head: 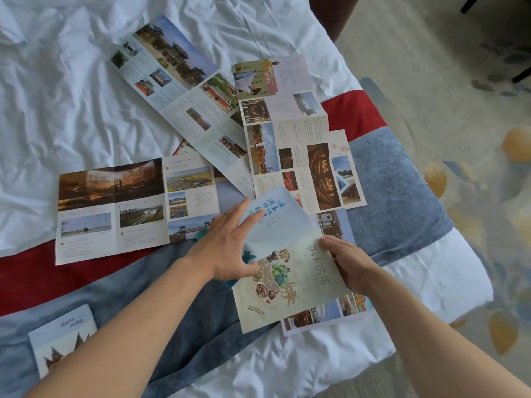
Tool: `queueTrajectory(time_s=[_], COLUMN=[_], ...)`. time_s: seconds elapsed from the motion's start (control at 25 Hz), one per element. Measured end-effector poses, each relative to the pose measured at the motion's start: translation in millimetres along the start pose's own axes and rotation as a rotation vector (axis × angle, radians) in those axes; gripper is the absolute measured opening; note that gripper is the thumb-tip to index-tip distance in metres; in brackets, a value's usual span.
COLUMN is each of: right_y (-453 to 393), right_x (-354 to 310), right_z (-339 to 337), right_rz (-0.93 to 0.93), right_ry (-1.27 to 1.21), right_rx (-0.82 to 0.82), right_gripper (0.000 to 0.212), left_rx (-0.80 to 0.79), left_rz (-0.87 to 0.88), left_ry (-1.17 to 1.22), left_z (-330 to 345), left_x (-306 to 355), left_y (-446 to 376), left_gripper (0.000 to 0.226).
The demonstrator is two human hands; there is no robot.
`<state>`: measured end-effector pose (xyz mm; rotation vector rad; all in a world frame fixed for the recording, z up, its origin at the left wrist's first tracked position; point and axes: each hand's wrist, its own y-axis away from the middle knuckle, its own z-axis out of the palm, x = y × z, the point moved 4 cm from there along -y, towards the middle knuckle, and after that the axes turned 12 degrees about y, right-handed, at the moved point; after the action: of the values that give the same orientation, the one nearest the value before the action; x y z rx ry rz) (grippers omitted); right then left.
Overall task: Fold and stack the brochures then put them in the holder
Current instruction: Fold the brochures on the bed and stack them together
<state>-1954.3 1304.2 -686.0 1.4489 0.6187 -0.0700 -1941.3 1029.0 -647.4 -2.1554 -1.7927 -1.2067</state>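
Several unfolded brochures lie spread on a bed. A pale blue-green brochure (287, 254) with a food basket picture sits near the front, bent along a crease. My left hand (230, 242) rests flat, fingers spread, on its blue upper panel. My right hand (347, 262) pinches its right edge. A wide photo brochure (123, 208) lies to the left, a long strip brochure (178, 90) runs diagonally behind, and another open brochure (298, 150) lies at the right. A folded brochure (63, 337) lies at the front left, partly behind my left forearm. No holder is visible.
The bed has a rumpled white sheet (57, 96) and a red and blue runner (396, 179) across its foot. The bed's edge drops off at the right onto patterned carpet (474, 139). Dark chair legs (523, 73) show at the top right.
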Motion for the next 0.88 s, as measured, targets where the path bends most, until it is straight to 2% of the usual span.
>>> queueTrajectory(time_s=[0.12,0.24,0.48,0.88], right_y=[0,-2,-9,-17], right_x=[-10,-20,-26,-43], right_z=[7,11,22,27], right_rz=[-0.034,-0.063,-0.046,-0.137], right_ry=[0.006,0.076,0.187,0.258], right_rx=[-0.007,-0.019,-0.015,0.073], right_gripper=[0.023,0.024,0.023,0.022], left_rx=[0.045,0.033,0.122,0.068], left_rz=[-0.085,-0.074,-0.076,-0.028], left_ry=[0.052,0.021,0.017,-0.023], left_z=[-2,-2,-7,-12], left_x=[-5,-13,-17,-17], left_y=[-1,3,11,-2], left_gripper=[0.113,0.112,0.107,0.106])
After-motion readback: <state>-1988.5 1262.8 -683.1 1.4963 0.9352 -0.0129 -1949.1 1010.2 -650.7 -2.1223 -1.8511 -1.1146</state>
